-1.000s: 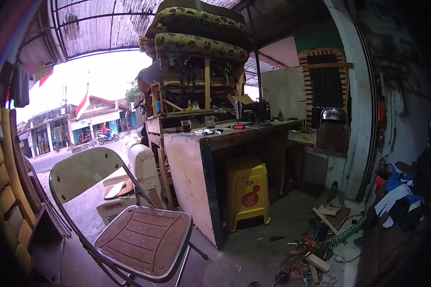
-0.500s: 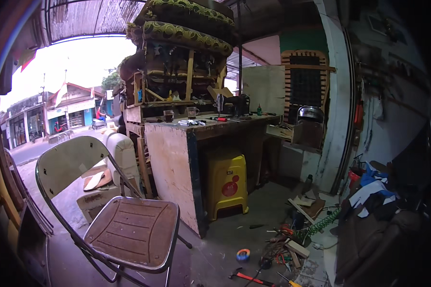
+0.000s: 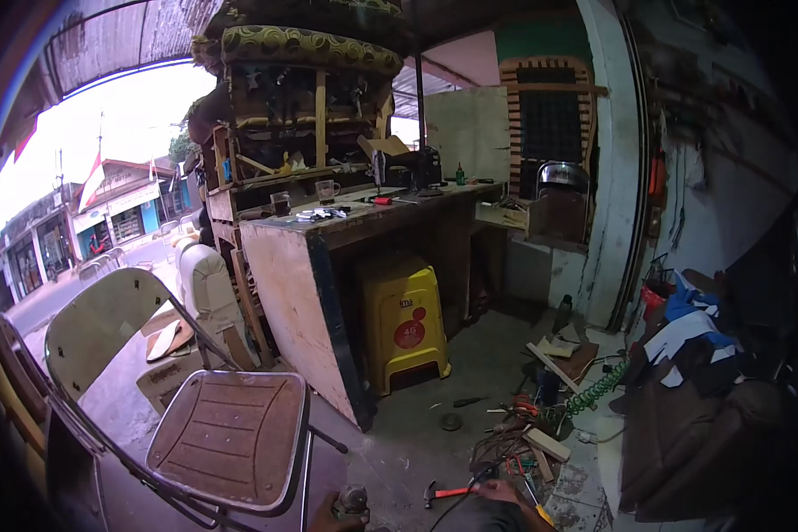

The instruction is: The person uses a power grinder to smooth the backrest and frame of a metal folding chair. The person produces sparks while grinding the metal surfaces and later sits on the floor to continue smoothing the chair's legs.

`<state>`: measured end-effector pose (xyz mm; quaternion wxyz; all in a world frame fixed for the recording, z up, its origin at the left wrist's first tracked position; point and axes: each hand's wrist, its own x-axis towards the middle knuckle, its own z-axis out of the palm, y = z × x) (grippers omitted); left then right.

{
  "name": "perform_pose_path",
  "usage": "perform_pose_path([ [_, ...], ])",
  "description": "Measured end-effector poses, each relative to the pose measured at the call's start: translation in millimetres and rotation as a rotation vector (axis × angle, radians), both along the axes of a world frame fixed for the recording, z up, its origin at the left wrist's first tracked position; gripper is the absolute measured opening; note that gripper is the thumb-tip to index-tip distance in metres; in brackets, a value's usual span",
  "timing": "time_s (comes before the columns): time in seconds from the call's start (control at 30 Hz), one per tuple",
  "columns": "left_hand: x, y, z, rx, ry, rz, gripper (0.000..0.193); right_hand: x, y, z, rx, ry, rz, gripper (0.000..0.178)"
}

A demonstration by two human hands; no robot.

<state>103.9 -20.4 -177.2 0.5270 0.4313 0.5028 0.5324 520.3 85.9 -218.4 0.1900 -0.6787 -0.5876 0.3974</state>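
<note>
At the bottom edge, my left hand [image 3: 324,516] is closed round a tool with a rounded grey metal head [image 3: 353,499]; its lower part is cut off by the frame. Further right, my right hand [image 3: 504,493] reaches down with its fingers closed on a black cord [image 3: 457,507], which runs toward the lower edge. Just beside those fingers lies a hammer [image 3: 452,492] with a red handle. A yellow-handled screwdriver [image 3: 541,509] is by the same hand. On the floor ahead is a dark flat disc [image 3: 450,421].
A brown folding chair [image 3: 230,434] stands left. Beneath the wooden workbench [image 3: 284,284] sits a yellow plastic stool [image 3: 405,328]; on top are a sewing machine [image 3: 426,170] and glass mugs [image 3: 327,191]. Wood scraps [image 3: 548,443], a green coiled hose [image 3: 598,390] and a dark armchair [image 3: 692,443] lie right.
Both my hands have come into view from below, the left with the tool. The blue and orange ring on the floor no longer shows, and a dark disc does. The view has shifted.
</note>
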Motion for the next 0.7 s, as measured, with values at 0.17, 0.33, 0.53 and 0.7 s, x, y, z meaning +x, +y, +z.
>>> perform_pose_path([
  [0.17, -15.1, 36.3, -7.1, 0.001, 0.484, -0.145, 0.078, 20.9, 42.3, -10.7, -0.25, 0.031, 0.073, 0.05],
  [0.33, 53.6, 54.3, 62.8, -0.249, 0.388, -0.096, 0.081, 45.4, 88.1, -89.6, -0.13, -0.29, 0.219, 0.044],
  [0.53, 32.8, 50.1, 16.2, -0.224, 0.908, 0.055, 0.075, 71.8, 131.7, -111.3, 0.344, -0.392, 0.2, 0.035],
  [0.7, 62.5, 55.8, 94.8, -0.135, 0.277, 0.391, 0.061, 85.6, 187.4, -136.3, -0.036, -0.411, 0.509, 0.032],
])
